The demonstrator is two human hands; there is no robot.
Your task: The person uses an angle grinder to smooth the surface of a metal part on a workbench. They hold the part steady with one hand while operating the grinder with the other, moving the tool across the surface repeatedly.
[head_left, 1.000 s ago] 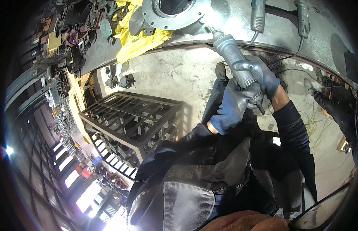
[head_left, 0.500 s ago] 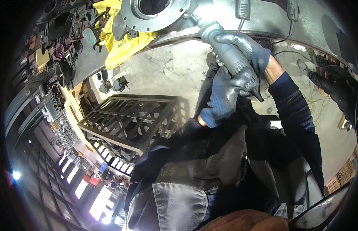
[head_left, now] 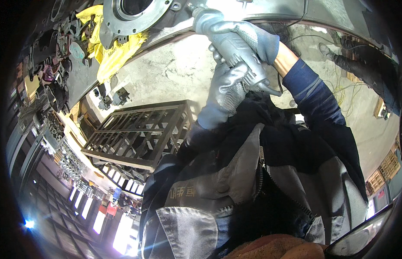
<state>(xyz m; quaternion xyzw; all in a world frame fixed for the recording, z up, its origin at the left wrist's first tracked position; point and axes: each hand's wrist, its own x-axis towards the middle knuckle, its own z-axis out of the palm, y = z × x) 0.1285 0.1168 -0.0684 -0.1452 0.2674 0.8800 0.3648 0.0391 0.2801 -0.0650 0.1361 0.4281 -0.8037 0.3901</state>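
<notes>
Both my hands, in grey-coated blue gloves, are closed around a grey die grinder [head_left: 235, 49] at the top centre. My right hand [head_left: 248, 36] wraps over the front of its body. Below it, my left hand [head_left: 227, 88] grips the rear end, close to the cord. The grinder slants up to the left. Its narrow metal tip [head_left: 191, 7] points at the bench, near a lug beside a round metal flange [head_left: 160, 19]. Glare and the picture's upper edge make contact between tip and metal hard to judge.
A yellow sack [head_left: 108, 62] lies under the flange, with many metal parts [head_left: 58, 52] farther left on the bench [head_left: 91, 73]. A dark metal rack [head_left: 136, 134] stands on the floor at left. Cables [head_left: 343, 88] trail at right, near another person's leg [head_left: 360, 64].
The bench, flange and sack have shifted left in view. My hands and the grinder have moved up and left with them, both hands keeping their grip.
</notes>
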